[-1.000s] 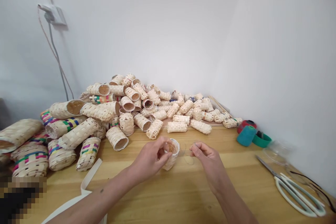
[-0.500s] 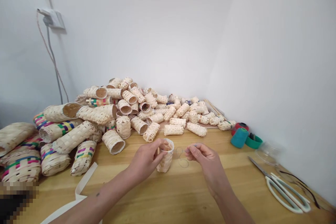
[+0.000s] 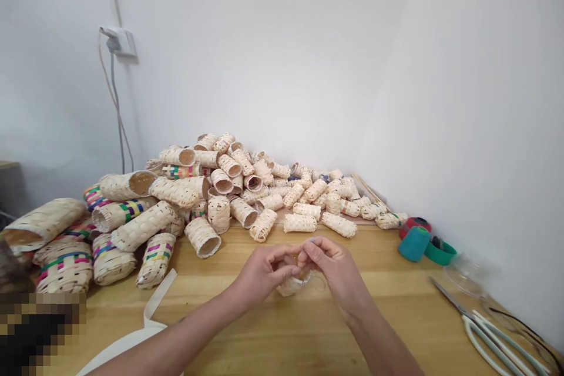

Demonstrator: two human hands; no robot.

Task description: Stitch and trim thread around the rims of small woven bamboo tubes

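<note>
A small woven tube [image 3: 293, 286] of pale strips is near the middle of the table, mostly hidden behind my hands. My left hand [image 3: 268, 270] is at its rim, thumb and fingers pinched round the edge. Just above the rim, my right hand [image 3: 330, 261] is closed in a pinch, its fingertips meeting those of my left hand. What the right fingertips hold is too small to name. A thin loop of thread [image 3: 321, 282] hangs beneath the right hand, beside the tube.
A large pile of woven tubes [image 3: 229, 164] covers the back and left. White ribbon [image 3: 154, 305] lies at front left. On the right are a teal thread cone [image 3: 414, 244], a green ring [image 3: 440, 252], a clear container [image 3: 469, 273], scissors [image 3: 484, 335] and glasses [image 3: 524, 329].
My right hand has moved left to meet my left hand over the tube. The tube is now more hidden. The view has turned slightly left.
</note>
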